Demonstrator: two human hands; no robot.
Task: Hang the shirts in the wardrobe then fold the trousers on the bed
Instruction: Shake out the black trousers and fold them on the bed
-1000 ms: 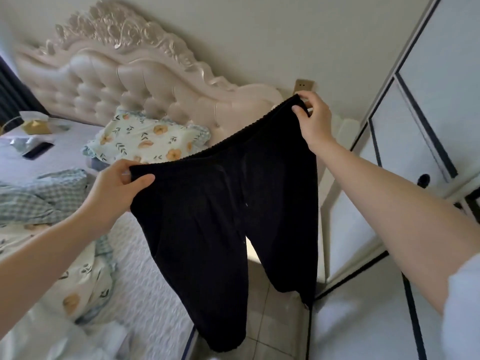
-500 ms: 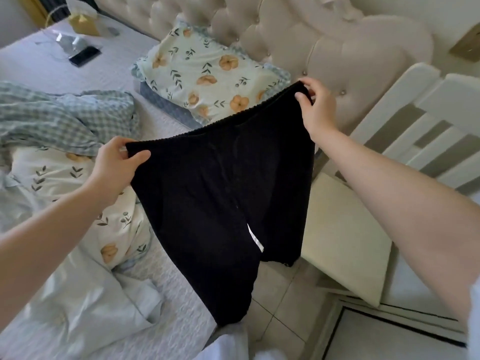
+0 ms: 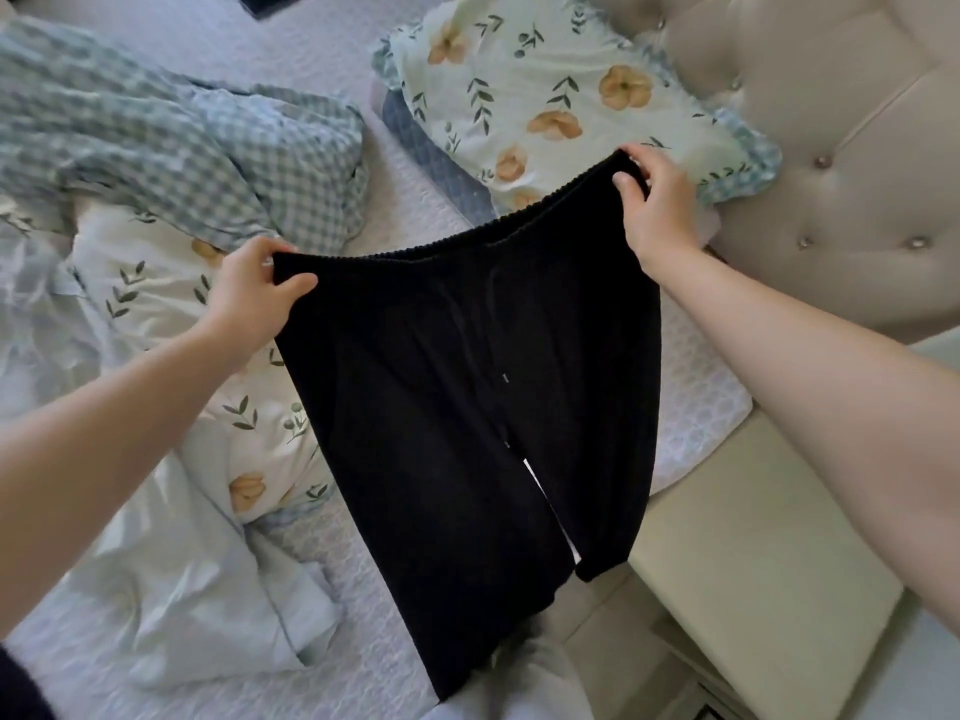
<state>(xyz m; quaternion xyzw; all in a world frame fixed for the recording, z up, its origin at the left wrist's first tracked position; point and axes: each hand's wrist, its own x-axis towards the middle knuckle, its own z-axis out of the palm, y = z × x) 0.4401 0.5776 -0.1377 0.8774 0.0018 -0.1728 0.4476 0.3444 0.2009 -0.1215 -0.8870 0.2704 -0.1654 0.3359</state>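
1. My left hand (image 3: 249, 293) pinches one waistband corner of the black trousers (image 3: 467, 397).
2. My right hand (image 3: 657, 210) grips the other corner.
3. The trousers hang spread over the bed (image 3: 322, 59), near the floral pillow (image 3: 545, 96).

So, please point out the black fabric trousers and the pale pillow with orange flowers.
black fabric trousers (image 3: 415, 330), head view, front panel below the waistband
pale pillow with orange flowers (image 3: 545, 85), head view, centre
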